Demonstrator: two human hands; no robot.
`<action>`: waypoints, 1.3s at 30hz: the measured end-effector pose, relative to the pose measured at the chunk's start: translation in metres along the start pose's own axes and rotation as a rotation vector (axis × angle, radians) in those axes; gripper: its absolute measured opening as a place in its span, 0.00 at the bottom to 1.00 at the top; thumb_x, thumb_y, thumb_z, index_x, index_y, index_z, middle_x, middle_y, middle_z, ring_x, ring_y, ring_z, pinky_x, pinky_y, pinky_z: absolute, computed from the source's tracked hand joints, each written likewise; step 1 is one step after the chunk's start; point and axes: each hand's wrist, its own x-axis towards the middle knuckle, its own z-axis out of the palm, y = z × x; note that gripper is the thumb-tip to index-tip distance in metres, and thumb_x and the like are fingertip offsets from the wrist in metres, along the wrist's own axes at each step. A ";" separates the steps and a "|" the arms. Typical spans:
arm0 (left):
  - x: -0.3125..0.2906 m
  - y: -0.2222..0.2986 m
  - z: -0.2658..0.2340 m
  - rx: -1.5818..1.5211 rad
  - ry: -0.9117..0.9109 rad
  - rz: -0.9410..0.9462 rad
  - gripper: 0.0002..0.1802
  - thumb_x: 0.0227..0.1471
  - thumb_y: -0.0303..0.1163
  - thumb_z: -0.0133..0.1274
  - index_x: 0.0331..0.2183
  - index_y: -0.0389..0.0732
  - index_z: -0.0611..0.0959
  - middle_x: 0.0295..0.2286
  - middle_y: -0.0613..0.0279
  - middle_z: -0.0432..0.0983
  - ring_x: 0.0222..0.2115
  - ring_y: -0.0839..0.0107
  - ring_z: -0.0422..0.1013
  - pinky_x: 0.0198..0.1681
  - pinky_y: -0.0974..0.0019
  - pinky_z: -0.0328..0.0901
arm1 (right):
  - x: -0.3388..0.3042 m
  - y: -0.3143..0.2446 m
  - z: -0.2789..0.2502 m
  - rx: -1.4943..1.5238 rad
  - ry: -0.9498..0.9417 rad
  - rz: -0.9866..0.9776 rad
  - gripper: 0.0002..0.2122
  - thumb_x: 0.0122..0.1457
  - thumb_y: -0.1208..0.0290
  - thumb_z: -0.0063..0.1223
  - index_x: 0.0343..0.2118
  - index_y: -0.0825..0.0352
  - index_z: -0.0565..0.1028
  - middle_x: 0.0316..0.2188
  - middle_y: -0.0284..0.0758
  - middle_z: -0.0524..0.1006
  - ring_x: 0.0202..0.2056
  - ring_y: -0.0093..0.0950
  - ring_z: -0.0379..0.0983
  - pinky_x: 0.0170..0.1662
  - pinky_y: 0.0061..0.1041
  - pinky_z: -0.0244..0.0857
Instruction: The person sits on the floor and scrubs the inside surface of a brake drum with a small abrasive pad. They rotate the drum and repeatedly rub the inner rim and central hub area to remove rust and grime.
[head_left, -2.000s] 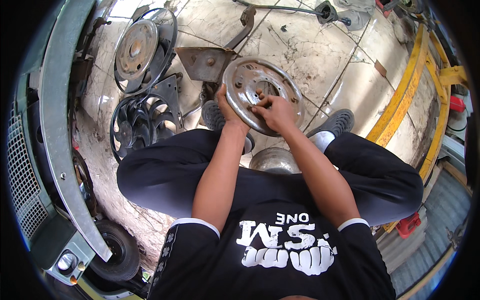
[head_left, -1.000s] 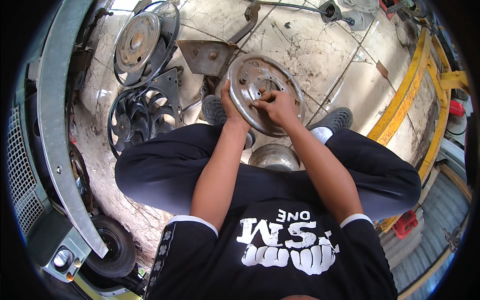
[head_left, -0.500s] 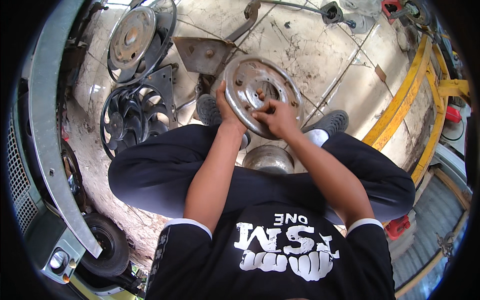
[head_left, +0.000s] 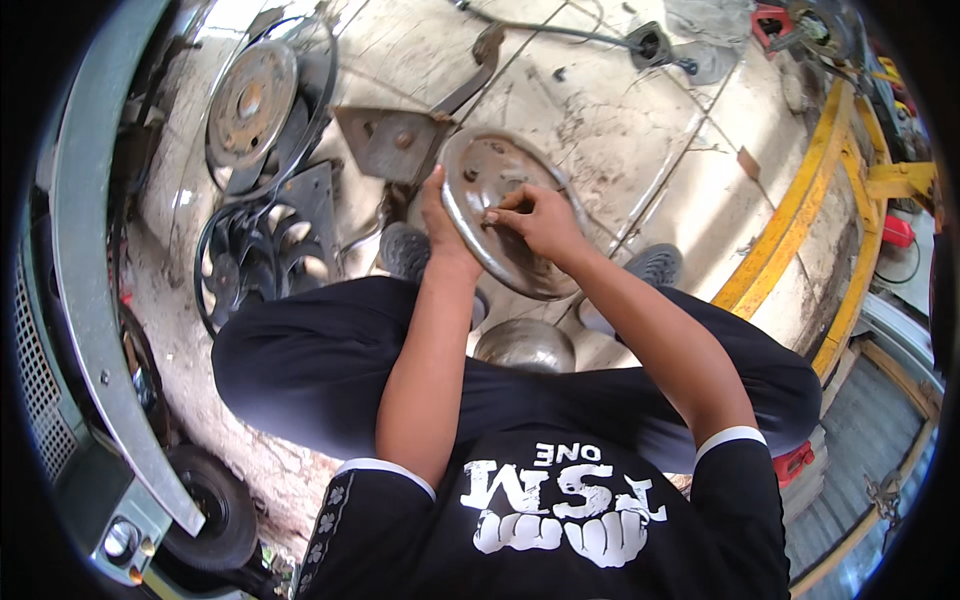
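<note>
A round, worn metal plate with a raised rim, like a brake backing plate [head_left: 470,195], is held tilted above the floor in front of me. My left hand [head_left: 443,225] is closed round its left edge, the thumb at the rim. Over the plate's face, my right hand [head_left: 538,225] makes a pinch, fingertips close to the surface; a small dark piece shows at the tips, too small to name. The right hand covers the plate's middle. Beneath, between my legs, a rounded shiny metal part [head_left: 527,345] rests on the floor.
To the left lie a rusty disc [head_left: 252,105] and a black fan [head_left: 245,260]. A rusty bracket [head_left: 395,143] sits just beyond the plate. A yellow metal frame [head_left: 790,230] stands at right, a long grey metal bar [head_left: 85,250] and a tire [head_left: 210,505] at left.
The plate has tilted more steeply, its face now seen at a sharper angle. My right hand's pinch has shifted left across the face; the left hand keeps its grip.
</note>
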 end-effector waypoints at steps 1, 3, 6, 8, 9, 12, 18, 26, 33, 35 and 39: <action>0.000 0.006 0.015 -0.019 -0.049 -0.006 0.37 0.59 0.62 0.46 0.58 0.44 0.77 0.50 0.52 0.78 0.49 0.53 0.75 0.52 0.49 0.72 | 0.011 -0.007 -0.015 0.050 -0.078 0.037 0.17 0.52 0.58 0.76 0.33 0.66 0.84 0.27 0.36 0.84 0.24 0.28 0.77 0.27 0.30 0.68; 0.000 0.009 0.042 0.053 -0.002 0.039 0.37 0.60 0.61 0.45 0.59 0.44 0.76 0.49 0.52 0.78 0.50 0.54 0.75 0.52 0.49 0.71 | 0.027 -0.032 -0.049 0.131 -0.229 0.160 0.16 0.59 0.58 0.71 0.36 0.68 0.81 0.23 0.33 0.79 0.17 0.22 0.70 0.16 0.26 0.58; 0.013 0.006 0.069 0.055 -0.062 -0.008 0.38 0.60 0.61 0.44 0.59 0.42 0.75 0.47 0.52 0.78 0.46 0.55 0.77 0.48 0.52 0.74 | 0.047 -0.060 -0.093 0.255 -0.137 0.139 0.13 0.67 0.61 0.63 0.43 0.68 0.77 0.21 0.29 0.75 0.16 0.19 0.68 0.17 0.21 0.58; 0.024 0.007 0.077 0.080 -0.114 -0.077 0.38 0.60 0.61 0.44 0.58 0.41 0.75 0.46 0.51 0.79 0.42 0.57 0.78 0.44 0.53 0.75 | 0.042 -0.079 -0.110 0.473 -0.058 0.137 0.15 0.70 0.60 0.57 0.48 0.68 0.75 0.30 0.31 0.76 0.22 0.22 0.72 0.21 0.22 0.64; 0.035 0.006 0.075 0.105 -0.152 -0.125 0.38 0.60 0.61 0.43 0.58 0.41 0.75 0.44 0.51 0.79 0.40 0.57 0.79 0.41 0.54 0.76 | 0.033 -0.090 -0.109 0.606 0.043 0.125 0.16 0.71 0.60 0.57 0.49 0.69 0.75 0.33 0.32 0.77 0.25 0.22 0.73 0.23 0.22 0.65; 0.040 0.014 0.084 0.175 -0.152 -0.165 0.38 0.58 0.63 0.45 0.53 0.41 0.77 0.38 0.52 0.78 0.30 0.61 0.77 0.30 0.58 0.74 | -0.007 -0.120 -0.108 0.949 0.193 0.086 0.19 0.71 0.61 0.57 0.56 0.70 0.73 0.42 0.33 0.76 0.34 0.24 0.75 0.32 0.26 0.71; 0.024 -0.002 0.083 0.209 -0.065 -0.108 0.33 0.59 0.60 0.49 0.48 0.40 0.79 0.28 0.57 0.77 0.25 0.66 0.75 0.26 0.60 0.72 | -0.075 -0.093 -0.095 1.215 0.257 0.042 0.22 0.69 0.65 0.59 0.61 0.70 0.72 0.43 0.31 0.76 0.37 0.23 0.74 0.37 0.25 0.71; -0.007 -0.016 0.064 0.236 0.003 -0.068 0.31 0.57 0.61 0.54 0.43 0.41 0.81 0.26 0.63 0.74 0.25 0.70 0.72 0.32 0.63 0.72 | -0.088 -0.065 -0.040 1.126 0.663 0.070 0.19 0.63 0.70 0.67 0.54 0.72 0.76 0.38 0.33 0.78 0.36 0.24 0.74 0.36 0.24 0.70; -0.012 -0.015 0.065 0.192 -0.059 -0.027 0.32 0.59 0.61 0.49 0.46 0.42 0.80 0.28 0.61 0.75 0.25 0.68 0.73 0.31 0.61 0.72 | -0.103 -0.072 -0.026 1.134 0.667 -0.029 0.19 0.61 0.68 0.70 0.50 0.68 0.73 0.39 0.31 0.77 0.38 0.20 0.73 0.40 0.22 0.68; -0.008 -0.016 0.067 0.191 -0.039 -0.009 0.32 0.59 0.61 0.48 0.49 0.42 0.79 0.30 0.59 0.76 0.26 0.66 0.74 0.31 0.59 0.72 | -0.094 -0.056 -0.026 1.188 0.647 -0.048 0.18 0.61 0.69 0.70 0.49 0.68 0.73 0.39 0.31 0.77 0.38 0.20 0.73 0.42 0.22 0.69; -0.015 -0.042 0.067 0.227 0.055 0.052 0.34 0.59 0.61 0.46 0.51 0.42 0.77 0.33 0.57 0.76 0.29 0.64 0.75 0.33 0.56 0.74 | -0.100 -0.056 -0.045 1.301 0.542 -0.061 0.16 0.62 0.72 0.67 0.49 0.68 0.73 0.41 0.34 0.78 0.41 0.24 0.76 0.47 0.26 0.71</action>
